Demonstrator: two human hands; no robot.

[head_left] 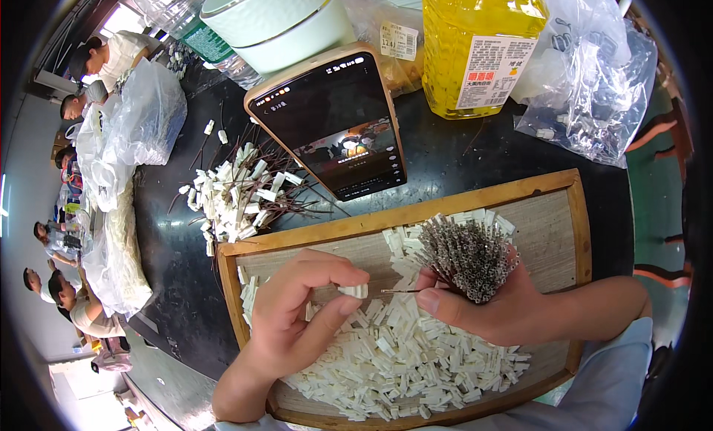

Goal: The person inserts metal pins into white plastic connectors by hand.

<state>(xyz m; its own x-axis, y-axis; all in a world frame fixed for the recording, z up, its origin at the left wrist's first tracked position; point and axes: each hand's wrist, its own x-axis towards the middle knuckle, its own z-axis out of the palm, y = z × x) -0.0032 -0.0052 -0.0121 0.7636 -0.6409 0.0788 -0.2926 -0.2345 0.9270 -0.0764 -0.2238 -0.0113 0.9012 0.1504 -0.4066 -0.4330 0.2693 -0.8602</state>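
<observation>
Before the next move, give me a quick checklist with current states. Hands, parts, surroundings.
1. Left hand grip: white piece pinched between thumb and index finger. OK.
2. Right hand grip: bundle of metal-tipped wires held, with a single wire singled out at the thumb. OK.
3. Wire tip in contact with the white piece: a gap shows between them. Not ok.
4. Exact alignment of tip and opening: too small to see. Cannot tell.
5. Supply: many loose white pieces in the wooden-framed tray. OK.
6. Phone: beyond the tray, apart from both hands. OK.
</observation>
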